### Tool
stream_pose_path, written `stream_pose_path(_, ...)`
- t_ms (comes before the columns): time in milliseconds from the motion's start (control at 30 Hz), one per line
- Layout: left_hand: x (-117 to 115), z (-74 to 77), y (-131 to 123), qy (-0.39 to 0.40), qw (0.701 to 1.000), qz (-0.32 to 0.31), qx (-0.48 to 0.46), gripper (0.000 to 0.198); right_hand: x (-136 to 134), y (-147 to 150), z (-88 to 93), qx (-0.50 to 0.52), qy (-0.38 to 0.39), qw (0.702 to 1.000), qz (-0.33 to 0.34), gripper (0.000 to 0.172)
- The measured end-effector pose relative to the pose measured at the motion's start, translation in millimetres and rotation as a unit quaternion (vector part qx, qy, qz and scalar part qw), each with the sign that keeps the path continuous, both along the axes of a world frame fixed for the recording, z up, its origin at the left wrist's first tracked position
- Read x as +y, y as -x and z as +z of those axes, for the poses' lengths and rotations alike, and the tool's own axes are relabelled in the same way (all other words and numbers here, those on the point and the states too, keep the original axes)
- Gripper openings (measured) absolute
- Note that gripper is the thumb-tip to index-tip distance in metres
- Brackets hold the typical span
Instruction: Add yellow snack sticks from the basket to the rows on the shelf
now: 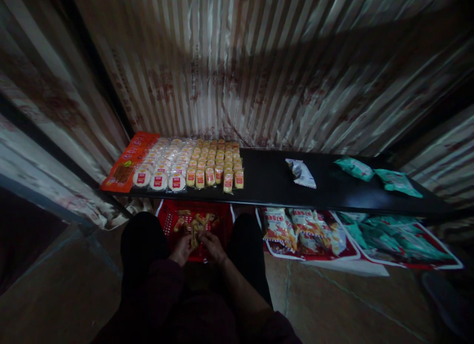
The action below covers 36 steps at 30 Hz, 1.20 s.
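Above a red basket (222,225) on the floor, between my knees, my left hand (181,250) and my right hand (212,245) meet with fingers bent. A small yellow wrapped snack (194,239) sits between them, and the fingers of both close on it. More yellow wrapped snacks lie loose in the basket beyond my fingertips. On the black shelf (264,178) ahead, several yellow wrapped snacks (209,176) stand in tight rows. Left of them are rows of round white rice crackers (158,181) in clear wrap with red labels.
An orange bag (126,161) lies at the shelf's left end. A white-and-blue packet (301,173) and green packets (355,168) lie further right. Baskets of white-and-orange bags (277,228) and green bags (385,237) stand below. A striped curtain (229,62) hangs behind.
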<state>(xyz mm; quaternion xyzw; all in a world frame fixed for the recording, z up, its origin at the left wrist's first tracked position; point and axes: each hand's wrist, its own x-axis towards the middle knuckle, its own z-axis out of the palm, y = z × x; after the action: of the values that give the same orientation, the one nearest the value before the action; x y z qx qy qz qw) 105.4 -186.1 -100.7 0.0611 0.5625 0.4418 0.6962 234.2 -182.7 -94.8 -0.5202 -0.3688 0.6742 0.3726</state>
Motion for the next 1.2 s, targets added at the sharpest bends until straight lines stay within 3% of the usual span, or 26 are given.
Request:
stream_pose_path(300,-1.0,-4.0,0.8,0.013,0.999,-0.011,0.052,0.012,-0.2,-1.9,-10.4,-0.076,-0.052,0.996,0.002,0.052)
stream_pose_path(500,-3.8,6.4,-0.4,-0.038,0.998,-0.034,0.041,0.014,1.9,-7.0,-21.8,-0.172,-0.077,0.982,-0.021,0.043)
stream_pose_path(867,3.1,20.3,-6.0,-0.061,0.994,-0.023,0.083,0.016,1.7,-6.2,-7.6,-0.163,-0.121,0.977,-0.065,0.044)
stream_pose_path(1200,13.8,22.7,-22.0,-0.112,0.984,0.023,0.133,0.018,4.8,-5.5,-4.8,-0.250,-0.181,0.947,-0.085,0.036)
